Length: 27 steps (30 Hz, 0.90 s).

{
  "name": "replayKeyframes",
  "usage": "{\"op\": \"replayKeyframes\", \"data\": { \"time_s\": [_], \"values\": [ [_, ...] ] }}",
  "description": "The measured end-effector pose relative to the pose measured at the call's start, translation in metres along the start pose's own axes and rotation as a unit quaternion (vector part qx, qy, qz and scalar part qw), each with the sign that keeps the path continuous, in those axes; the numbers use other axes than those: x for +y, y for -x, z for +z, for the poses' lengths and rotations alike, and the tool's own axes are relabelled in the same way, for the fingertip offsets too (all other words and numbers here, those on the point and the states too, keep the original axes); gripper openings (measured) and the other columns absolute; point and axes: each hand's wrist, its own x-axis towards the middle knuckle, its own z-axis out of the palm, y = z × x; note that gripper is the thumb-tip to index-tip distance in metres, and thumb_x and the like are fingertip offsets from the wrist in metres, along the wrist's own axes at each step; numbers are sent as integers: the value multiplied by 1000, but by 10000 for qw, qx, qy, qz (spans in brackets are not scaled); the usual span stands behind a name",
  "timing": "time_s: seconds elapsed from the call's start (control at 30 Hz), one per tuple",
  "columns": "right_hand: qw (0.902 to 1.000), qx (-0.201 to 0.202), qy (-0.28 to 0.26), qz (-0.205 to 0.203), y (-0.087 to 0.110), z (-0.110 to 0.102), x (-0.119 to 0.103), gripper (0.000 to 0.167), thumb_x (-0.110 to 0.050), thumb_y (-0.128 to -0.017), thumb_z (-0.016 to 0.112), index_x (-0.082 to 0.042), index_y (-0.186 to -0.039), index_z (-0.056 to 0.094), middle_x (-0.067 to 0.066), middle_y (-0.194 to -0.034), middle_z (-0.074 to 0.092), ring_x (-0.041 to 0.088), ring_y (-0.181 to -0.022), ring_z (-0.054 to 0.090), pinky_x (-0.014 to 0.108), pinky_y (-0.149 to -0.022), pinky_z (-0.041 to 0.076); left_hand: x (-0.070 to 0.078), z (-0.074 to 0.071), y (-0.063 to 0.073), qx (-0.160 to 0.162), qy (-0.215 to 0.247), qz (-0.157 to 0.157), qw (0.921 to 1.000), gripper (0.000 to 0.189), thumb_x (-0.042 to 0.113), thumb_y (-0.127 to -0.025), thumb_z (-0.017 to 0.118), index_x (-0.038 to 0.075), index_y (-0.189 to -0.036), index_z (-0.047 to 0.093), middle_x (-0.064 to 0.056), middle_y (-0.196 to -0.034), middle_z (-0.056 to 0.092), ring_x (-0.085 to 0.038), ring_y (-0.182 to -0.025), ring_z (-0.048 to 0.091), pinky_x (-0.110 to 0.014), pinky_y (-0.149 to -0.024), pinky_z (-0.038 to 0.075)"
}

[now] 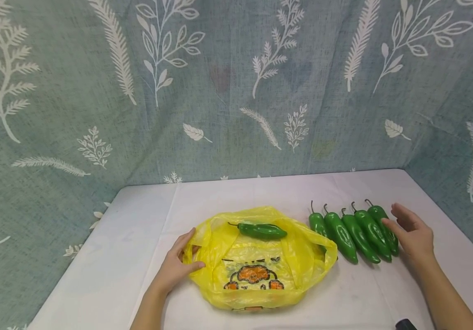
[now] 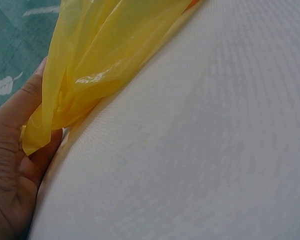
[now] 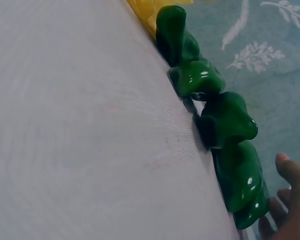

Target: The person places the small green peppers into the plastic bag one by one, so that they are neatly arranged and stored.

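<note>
Patterned cloth (image 1: 219,137), grey-green with pale leaves and sprigs, hangs behind and to both sides of the white tabletop (image 1: 145,238). On it a yellow bag (image 1: 257,302) lies with its mouth spread; one pepper (image 1: 263,231) rests crosswise inside, stem to the left. Five more peppers (image 1: 358,236) lie slantwise in a row just right of the bag, whose right corner overlaps the nearest.

Both hands are well apart. The left hand (image 1: 176,265) holds the bag's left edge, plastic gathered between thumb and fingers. The right hand (image 1: 414,236) has its thumb and fingers spread beside the end pepper (image 1: 386,229); whether it touches is hard to tell.

Picking up that end pepper seems the step in hand. Its outer side is free, so fingers can slip down there and the thumb reach over the top, closing at the thick middle rather than the thin stem. The skins look glossy and may slide, so a straight lift should disturb the neighbour less. A steady, light hold on the bag would keep its mouth wide.
</note>
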Motion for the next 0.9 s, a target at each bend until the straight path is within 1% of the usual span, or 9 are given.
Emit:
{"op": "replayKeyframes", "data": {
  "time_s": [0.2, 0.27, 0.33, 0.43, 0.6, 0.67, 0.73, 0.83, 0.9],
  "values": [
    [9991, -69, 394, 157, -1, 3, 11, 68, -33, -89, 66, -10, -146, 37, 11, -145, 44, -18, -108, 38, -4, -87, 31, 1, 1, 0, 26, -27, 17, 10000, 93, 23, -71, 83, 19, -149, 32, -7, -148, 35, -31, -141, 21, -56, -113, 17],
    [9984, -73, 533, 156, -1, 5, 13, 68, -34, -89, 65, -9, -145, 36, 18, -143, 44, -14, -111, 40, -3, -88, 31, 1, 1, 0, 24, -49, 6, 10000, 94, 24, -71, 83, 18, -149, 32, -7, -149, 35, -32, -141, 21, -57, -113, 16],
    [9978, -80, 639, 151, -1, 6, 15, 68, -35, -89, 65, -9, -146, 36, 23, -142, 43, -7, -120, 42, -1, -91, 32, 1, 0, 0, 14, -41, -21, 10000, 94, 24, -70, 83, 19, -149, 31, -7, -149, 34, -32, -141, 21, -57, -113, 16],
    [9972, -112, 720, 180, -2, 7, 17, 68, -36, -90, 64, -9, -146, 35, 24, -141, 43, 9, -130, 42, 1, -92, 33, 2, 0, 0, -7, -55, -47, 10000, 95, 24, -70, 83, 19, -149, 31, -7, -149, 34, -32, -141, 21, -55, -113, 17],
    [9962, -178, 817, 238, -1, 5, 17, 68, -38, -90, 62, -9, -146, 35, 24, -140, 44, 18, -129, 44, 0, -88, 34, 2, -1, -1, -35, -139, -97, 9999, 95, 26, -70, 83, 21, -149, 30, -4, -149, 35, -26, -140, 25, -49, -113, 20],
    [9957, -221, 848, 285, -1, 5, 17, 68, -39, -91, 61, -8, -146, 35, 24, -141, 43, 23, -130, 43, 2, -90, 35, 2, -1, -1, -45, -139, -99, 9998, 95, 25, -70, 83, 22, -149, 30, -3, -149, 35, -25, -139, 27, -47, -113, 21],
    [9953, -247, 872, 350, -1, 4, 16, 69, -40, -91, 60, -8, -146, 34, 24, -142, 43, 30, -130, 42, 8, -96, 37, 1, -1, 0, -32, -142, -83, 9999, 95, 25, -70, 83, 22, -149, 31, -4, -148, 35, -26, -138, 27, -49, -113, 20],
    [9952, -244, 878, 368, -1, 3, 15, 66, -38, -93, 57, -5, -145, 35, 26, -142, 40, 41, -130, 38, 32, -107, 37, 1, 0, 0, -25, -85, -49, 9999, 94, 24, -70, 83, 21, -149, 31, -5, -148, 35, -28, -137, 29, -51, -113, 20],
    [9947, -196, 961, 301, -1, 3, 15, 60, -35, -96, 53, -2, -143, 36, 29, -141, 40, 46, -130, 36, 48, -107, 34, 1, 0, 0, -16, -71, -62, 10000, 95, 25, -69, 84, 20, -148, 32, -5, -148, 36, -27, -138, 28, -51, -113, 19]
  ]
}}
